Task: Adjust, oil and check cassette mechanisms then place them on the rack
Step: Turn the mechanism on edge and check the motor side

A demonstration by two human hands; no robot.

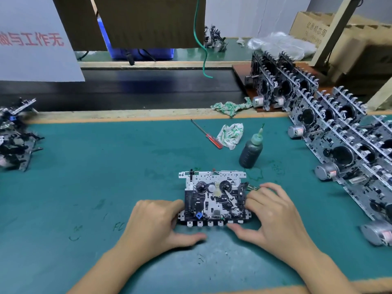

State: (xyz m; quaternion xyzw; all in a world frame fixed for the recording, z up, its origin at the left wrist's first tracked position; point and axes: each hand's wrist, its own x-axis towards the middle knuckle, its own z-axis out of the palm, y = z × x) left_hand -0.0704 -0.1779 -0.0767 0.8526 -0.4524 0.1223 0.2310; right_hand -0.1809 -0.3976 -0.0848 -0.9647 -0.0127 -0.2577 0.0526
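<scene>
both hands (pixel 158 221) (pixel 270 215) hold a cassette mechanism (pixel 214 198) flat on the green mat (pixel 84 177).

I'm at a factory assembly bench — green mat (pixel 84 177), conveyor belt (pixel 148 90) ahead, rows of mechanisms (pixel 331 132) on my right, oil bottle (pixel 251 150), screwdriver (pixel 206 133).

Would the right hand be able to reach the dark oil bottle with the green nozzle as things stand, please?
Probably yes: the dark oil bottle stands upright just beyond the right hand, with bare green mat between them.

Red "与工作无" on white sign (pixel 38 39) top left; cardboard box (pixel 311 26) print "机芯", rest blurred.
</scene>
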